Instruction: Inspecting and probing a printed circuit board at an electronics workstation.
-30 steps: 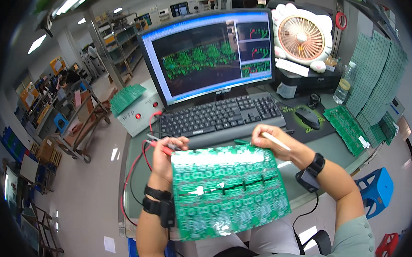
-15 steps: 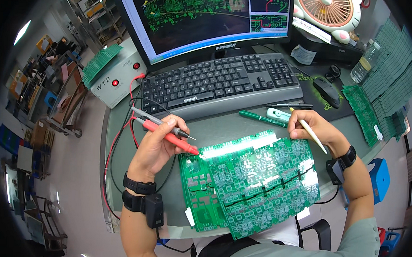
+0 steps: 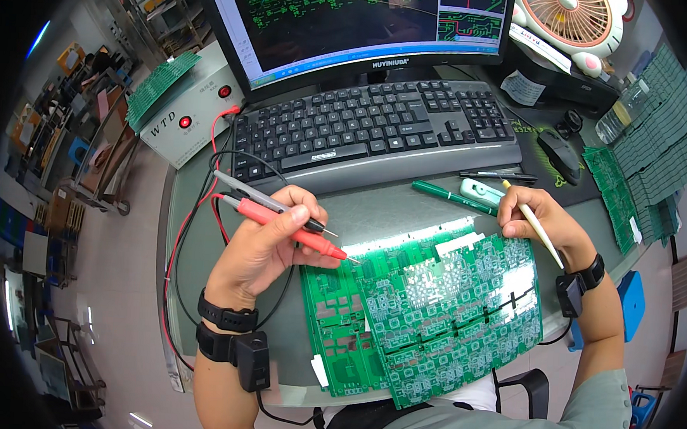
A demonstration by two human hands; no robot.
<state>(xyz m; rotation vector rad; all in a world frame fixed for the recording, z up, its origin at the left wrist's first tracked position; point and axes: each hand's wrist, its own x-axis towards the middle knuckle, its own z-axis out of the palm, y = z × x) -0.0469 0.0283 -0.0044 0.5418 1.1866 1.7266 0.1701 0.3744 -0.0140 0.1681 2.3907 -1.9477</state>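
My left hand (image 3: 271, 238) is closed round two test probes, a red probe (image 3: 322, 244) and a grey-and-black probe (image 3: 244, 190). The red probe's metal tip is over the upper left of the green circuit boards; whether it touches cannot be made out. One circuit board panel (image 3: 462, 322) lies tilted across another green panel (image 3: 338, 323), hiding much of it. White strips stick out at their edges. Pinched in my right hand (image 3: 538, 213) is a slim cream-coloured pen-like stick (image 3: 543, 237). That hand's fingertips rest at the upper panel's far right corner.
Behind the boards are a keyboard (image 3: 379, 131) and a monitor (image 3: 345, 28). A green pen (image 3: 453, 198) and a pale green holder (image 3: 482, 193) lie nearby. Right are a mouse (image 3: 560, 157), a bottle (image 3: 622, 112) and stacked boards. Probe cables loop left beside a grey box (image 3: 189, 117).
The whole view has shifted a little. Against the boards, the red probe's tip has moved slightly right. Both hands keep the same hold.
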